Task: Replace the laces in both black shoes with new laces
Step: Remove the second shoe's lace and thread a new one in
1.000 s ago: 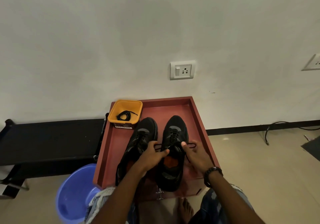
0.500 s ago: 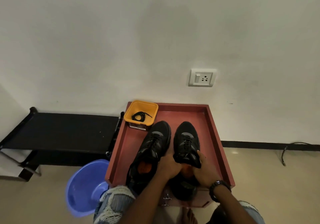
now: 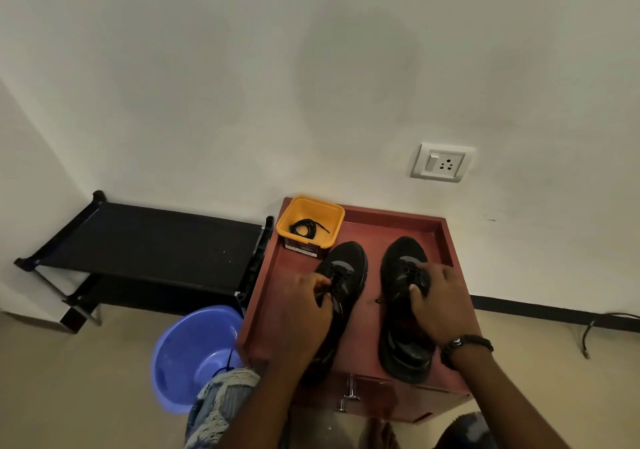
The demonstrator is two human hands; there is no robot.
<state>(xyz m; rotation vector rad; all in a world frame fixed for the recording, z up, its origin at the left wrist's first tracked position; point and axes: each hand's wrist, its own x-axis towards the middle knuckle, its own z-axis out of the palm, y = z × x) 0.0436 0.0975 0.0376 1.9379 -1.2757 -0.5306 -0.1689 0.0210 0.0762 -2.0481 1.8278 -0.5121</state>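
Working on the lacing of two black shoes at once, by the look of it: the left hand (image 3: 306, 304) sits on the left shoe (image 3: 337, 296), fingertips pinched at the lace area near the tongue, though whether a lace strand is actually caught between them I cannot tell. The right hand (image 3: 438, 304) rests on the right shoe (image 3: 403, 310), fingers spread across its laces and thumb lying along the tongue; it seems to steady the shoe rather than grip it.

Landmark: red tray (image 3: 446, 240). Both shoes stand inside it, toes toward the wall, well apart with bare tray floor between them. A yellow tub (image 3: 298, 211) sits in the tray's far-left corner holding a coiled black lace (image 3: 306, 230). A blue basin (image 3: 194, 355) stands on the floor just left of the tray.

Judgement — the right shoe reads as laced, and attention is shifting to the left shoe. Next move likely calls for freeing the left shoe's lace at the top eyelets, with the right hand coming across to help — a two-handed pull.

Versus a second ago: then both hands held lace ends stretched out over the right shoe, and the shoes stood side by side, nearly touching. Now the shoes are separated and each hand is on its own shoe. The camera has also swung left.
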